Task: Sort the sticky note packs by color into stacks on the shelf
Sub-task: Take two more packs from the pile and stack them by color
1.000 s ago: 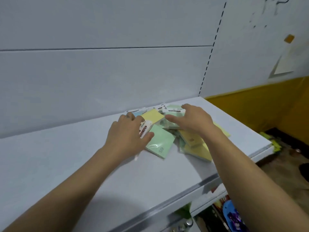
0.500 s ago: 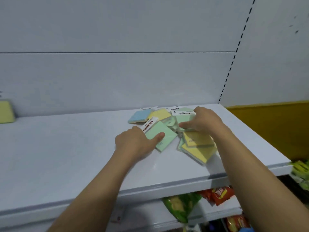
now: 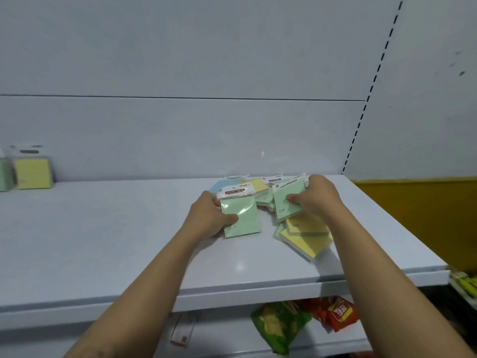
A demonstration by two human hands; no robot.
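My left hand (image 3: 207,215) grips a green sticky note pack (image 3: 242,215) with a white header card, lifted a little off the white shelf (image 3: 103,241). My right hand (image 3: 317,197) pinches a second green pack (image 3: 286,200) and tilts it up over the pile. Under and around it lie two yellow packs (image 3: 307,236), a blue pack (image 3: 222,184), another yellow pack (image 3: 258,184) and more green ones, partly hidden. At the far left, a yellow stack (image 3: 33,173) leans on the back wall beside a green stack (image 3: 4,174) cut off by the frame edge.
The shelf's front lip (image 3: 258,285) runs across below my forearms. On the lower shelf lie a green snack bag (image 3: 278,324) and red snack bags (image 3: 335,311). A yellow panel (image 3: 418,218) stands to the right.
Both hands have lifted a green pack each out of the pile: the left one pulled its pack toward me, the right one tipped its pack upright. The view shifted left.
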